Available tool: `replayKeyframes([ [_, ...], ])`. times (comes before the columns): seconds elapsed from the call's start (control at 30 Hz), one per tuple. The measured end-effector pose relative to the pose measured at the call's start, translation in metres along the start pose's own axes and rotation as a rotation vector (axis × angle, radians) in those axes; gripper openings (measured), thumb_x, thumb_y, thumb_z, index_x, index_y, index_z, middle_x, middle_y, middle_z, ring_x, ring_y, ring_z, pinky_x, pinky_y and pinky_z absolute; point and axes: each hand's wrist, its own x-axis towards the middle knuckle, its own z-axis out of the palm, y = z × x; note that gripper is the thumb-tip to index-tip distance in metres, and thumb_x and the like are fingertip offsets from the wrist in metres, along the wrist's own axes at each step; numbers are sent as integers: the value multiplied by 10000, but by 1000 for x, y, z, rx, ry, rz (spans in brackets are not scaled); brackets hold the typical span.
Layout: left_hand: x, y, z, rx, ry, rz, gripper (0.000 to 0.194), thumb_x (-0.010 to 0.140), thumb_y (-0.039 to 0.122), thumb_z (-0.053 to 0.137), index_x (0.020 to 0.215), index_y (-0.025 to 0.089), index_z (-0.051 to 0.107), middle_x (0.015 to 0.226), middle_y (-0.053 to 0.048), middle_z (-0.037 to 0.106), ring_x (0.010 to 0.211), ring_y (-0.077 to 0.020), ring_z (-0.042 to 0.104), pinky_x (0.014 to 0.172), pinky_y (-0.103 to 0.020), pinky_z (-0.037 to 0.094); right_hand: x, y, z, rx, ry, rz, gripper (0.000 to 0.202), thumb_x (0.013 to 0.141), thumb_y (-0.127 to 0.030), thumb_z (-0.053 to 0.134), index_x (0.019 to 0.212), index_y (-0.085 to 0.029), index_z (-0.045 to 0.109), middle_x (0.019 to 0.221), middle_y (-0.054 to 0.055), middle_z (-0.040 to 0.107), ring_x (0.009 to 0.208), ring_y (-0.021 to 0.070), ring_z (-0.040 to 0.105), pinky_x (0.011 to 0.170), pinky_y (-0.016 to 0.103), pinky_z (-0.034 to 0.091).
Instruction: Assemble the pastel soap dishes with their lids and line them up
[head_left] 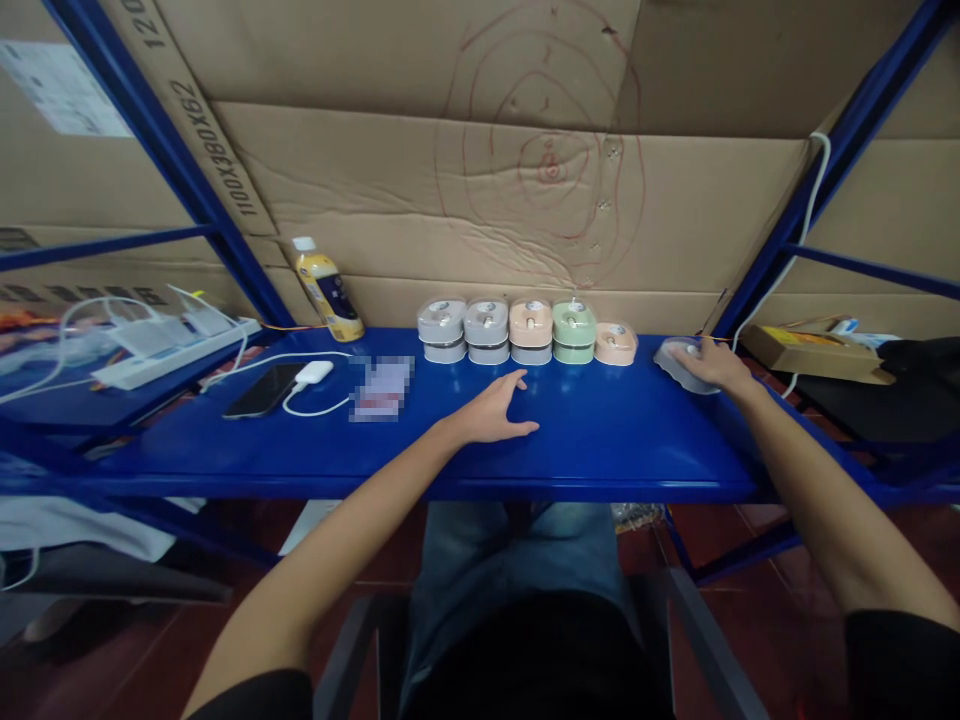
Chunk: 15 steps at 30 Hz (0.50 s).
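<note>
My left hand [495, 412] is open above the blue shelf, thumb and forefinger spread, nothing between them. At the right end, my right hand [712, 364] is closed on a grey box [686, 372] with a clear lid, its fingers covering part of it. Along the back stand small lidded boxes: a grey stack [441, 330], another grey stack [487, 332], a peach box on a grey one [531, 330], and a green stack [574, 330]. A single peach box [616, 343] ends the row, left of my right hand.
On the shelf [600, 450] at left lie a phone [262, 390], a white charger [314, 373] with its cable, and a blurred-out packet [383, 388]. A yellow bottle [330, 292] stands behind them. Cardboard [360, 160] backs the shelf; blue posts [847, 130] flank it.
</note>
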Motion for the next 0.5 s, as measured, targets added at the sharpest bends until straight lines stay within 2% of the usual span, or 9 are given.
replayKeyframes([
  [0.07, 0, -1, 0, -10, -5, 0, 1031, 821, 572, 829, 1655, 204, 348, 1523, -191, 576, 1455, -394, 541, 1219, -583, 445, 18, -20, 5, 91, 56, 70, 786, 1027, -634, 537, 1482, 8, 552, 1534, 407, 519, 1437, 494, 549, 1147, 560, 437],
  [0.17, -1, -2, 0, -19, -15, -12, 1038, 829, 565, 825, 1664, 188, 336, 1537, -209, 567, 1468, -401, 533, 1210, -585, 456, 32, -45, 16, 144, 102, 63, 690, 1055, -508, 505, 1493, 26, 519, 1521, 382, 544, 1440, 432, 553, 1155, 505, 444],
  [0.33, -2, -3, -1, -25, 1, 0, 1019, 824, 561, 839, 1651, 199, 368, 1527, -196, 586, 1457, -393, 556, 1205, -570, 473, 23, -56, 30, 192, 138, -1, 761, 983, -483, 613, 1537, 19, 474, 1540, 350, 538, 1442, 419, 551, 1179, 467, 447],
  [0.4, -2, -3, -1, -12, 0, 13, 1009, 827, 556, 836, 1649, 204, 369, 1527, -188, 587, 1460, -388, 553, 1211, -562, 467, 13, -58, 32, 165, 197, -83, 802, 966, -503, 603, 1549, 28, 460, 1588, 362, 479, 1494, 449, 495, 1220, 518, 412],
  [0.5, -1, -3, -1, 0, 7, 22, 993, 820, 567, 831, 1632, 198, 395, 1514, -193, 596, 1451, -396, 560, 1202, -570, 472, -4, -68, 32, 55, 259, -371, 790, 981, -521, 535, 1571, 1, 467, 1706, 323, 362, 1609, 456, 332, 1298, 588, 304],
])
